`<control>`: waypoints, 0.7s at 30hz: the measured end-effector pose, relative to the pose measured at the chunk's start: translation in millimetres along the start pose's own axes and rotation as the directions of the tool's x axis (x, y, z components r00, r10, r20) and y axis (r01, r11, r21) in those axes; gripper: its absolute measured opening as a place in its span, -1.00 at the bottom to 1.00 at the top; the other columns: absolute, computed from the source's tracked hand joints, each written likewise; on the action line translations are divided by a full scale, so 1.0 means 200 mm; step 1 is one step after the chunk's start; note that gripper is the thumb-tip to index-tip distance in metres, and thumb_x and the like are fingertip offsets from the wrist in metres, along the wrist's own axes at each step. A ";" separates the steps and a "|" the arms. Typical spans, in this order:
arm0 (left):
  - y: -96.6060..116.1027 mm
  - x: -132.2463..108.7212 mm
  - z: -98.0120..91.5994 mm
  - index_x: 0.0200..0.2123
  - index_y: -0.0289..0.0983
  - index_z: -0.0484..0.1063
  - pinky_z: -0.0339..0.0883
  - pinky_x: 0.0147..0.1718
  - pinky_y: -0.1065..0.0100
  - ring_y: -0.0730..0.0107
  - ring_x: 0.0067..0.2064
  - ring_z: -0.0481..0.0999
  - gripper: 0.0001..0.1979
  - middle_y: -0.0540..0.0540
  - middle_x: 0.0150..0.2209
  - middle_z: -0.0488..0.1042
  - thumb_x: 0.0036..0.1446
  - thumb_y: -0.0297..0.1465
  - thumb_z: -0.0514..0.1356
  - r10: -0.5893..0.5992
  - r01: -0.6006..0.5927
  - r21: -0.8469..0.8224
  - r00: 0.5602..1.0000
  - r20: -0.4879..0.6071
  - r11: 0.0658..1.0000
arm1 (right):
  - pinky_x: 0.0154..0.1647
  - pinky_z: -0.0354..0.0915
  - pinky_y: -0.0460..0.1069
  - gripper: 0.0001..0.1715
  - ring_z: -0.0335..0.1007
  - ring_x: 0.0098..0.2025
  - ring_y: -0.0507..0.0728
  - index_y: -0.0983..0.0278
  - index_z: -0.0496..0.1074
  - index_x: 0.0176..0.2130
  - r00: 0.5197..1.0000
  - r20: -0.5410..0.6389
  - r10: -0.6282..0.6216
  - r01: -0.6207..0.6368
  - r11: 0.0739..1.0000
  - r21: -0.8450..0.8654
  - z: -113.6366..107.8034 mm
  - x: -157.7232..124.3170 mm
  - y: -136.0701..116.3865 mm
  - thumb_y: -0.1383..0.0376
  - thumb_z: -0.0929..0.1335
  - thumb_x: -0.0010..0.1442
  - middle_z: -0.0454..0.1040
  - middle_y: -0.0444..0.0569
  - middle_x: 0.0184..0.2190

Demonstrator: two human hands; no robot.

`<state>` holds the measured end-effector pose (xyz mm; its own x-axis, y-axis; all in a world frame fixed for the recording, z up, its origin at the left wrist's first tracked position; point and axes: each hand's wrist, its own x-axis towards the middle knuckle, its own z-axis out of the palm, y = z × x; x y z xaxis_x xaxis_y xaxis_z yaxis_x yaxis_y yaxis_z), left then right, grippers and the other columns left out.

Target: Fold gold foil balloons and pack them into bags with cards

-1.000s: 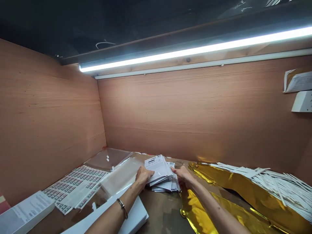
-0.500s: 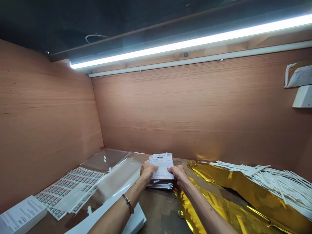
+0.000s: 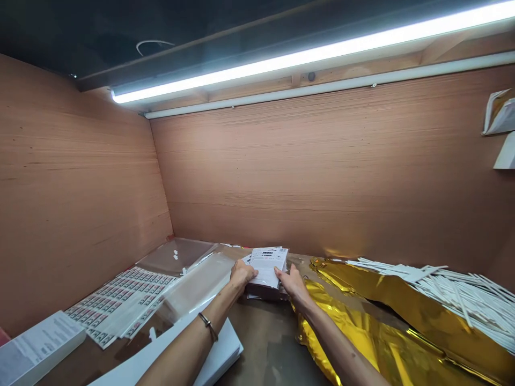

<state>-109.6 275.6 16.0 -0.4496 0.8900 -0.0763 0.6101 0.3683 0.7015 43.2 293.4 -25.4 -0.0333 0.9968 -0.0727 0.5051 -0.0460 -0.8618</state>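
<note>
A stack of flat white printed packets (image 3: pixel 267 264) in clear plastic lies at the back middle of the table. My left hand (image 3: pixel 243 272) pinches the left side of the top packet, its thumb on the upper face. On the opposite edge, my right hand (image 3: pixel 292 280) has its thumb on the packet's face, with the fingers curled beneath. The top packet sits slightly turned over the ones under it. Its print includes black marks and a small red patch. My hands partly hide the lower packets.
Gold foil (image 3: pixel 354 327) spreads right of the stack, with many white sticks (image 3: pixel 454 292) behind it. Sheets of printed labels (image 3: pixel 124 300), clear plastic bags (image 3: pixel 201 284) and white boxes (image 3: pixel 44 340) lie left. A wooden wall (image 3: pixel 314 177) closes the back under a lit tube (image 3: pixel 289 59).
The top packet has been lifted and turned slightly over the stack, with both hands still on its sides. The view has shifted a little, moving the lamp and wall upward.
</note>
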 end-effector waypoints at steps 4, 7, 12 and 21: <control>0.05 0.01 -0.03 -0.29 -0.40 0.39 0.31 -0.39 0.33 0.20 -0.24 0.46 -0.69 -0.24 -0.26 0.47 -0.05 -0.28 0.19 0.003 -0.003 0.104 1.000 -0.003 0.995 | -0.04 0.15 0.10 -0.21 0.16 0.06 0.26 0.51 0.06 0.10 0.995 -0.103 0.016 -0.018 1.000 -0.022 -0.09 0.00 0.00 0.00 0.19 0.07 0.22 0.32 0.04; 0.08 -0.01 -0.04 -0.28 -0.42 0.41 0.28 -0.37 0.26 -0.01 -0.17 0.43 -0.64 -0.37 -0.20 0.45 -0.07 -0.24 0.17 0.037 -0.031 0.196 0.999 -0.030 0.980 | -0.12 0.20 0.03 -0.33 0.26 -0.02 0.23 0.46 0.19 0.05 0.990 -0.118 -0.079 0.072 0.995 -0.062 -0.18 -0.06 0.01 0.08 0.22 0.05 0.33 0.23 -0.04; 0.12 -0.13 -0.06 -0.17 -0.42 0.36 0.12 -0.15 0.01 -0.20 0.01 0.23 -0.57 -0.41 -0.07 0.33 0.05 -0.19 0.00 0.215 -0.186 0.362 0.976 -0.043 0.913 | -0.15 0.19 -0.05 -0.54 0.35 -0.22 0.13 0.33 0.37 -0.08 0.956 -0.144 -0.257 0.223 0.950 -0.218 -0.55 -0.32 0.15 0.25 0.28 -0.01 0.45 0.02 -0.21; 0.30 -0.56 0.27 -0.13 -0.29 0.34 0.08 -0.01 0.34 0.23 0.01 0.26 -0.69 -0.17 -0.05 0.34 0.05 -0.31 0.06 0.748 -0.767 0.264 0.636 0.191 0.585 | -0.10 0.09 0.06 -0.60 0.22 -0.13 0.25 0.27 0.47 -0.24 0.931 -0.285 -0.229 0.064 0.870 -0.489 -1.37 -0.78 0.76 0.27 0.40 -0.18 0.39 0.05 -0.23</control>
<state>12.8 212.4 28.8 0.2945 0.8927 0.3411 0.8738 -0.3961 0.2821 361.0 148.0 -8.3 0.0995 0.9569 0.2727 0.8588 0.0558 -0.5092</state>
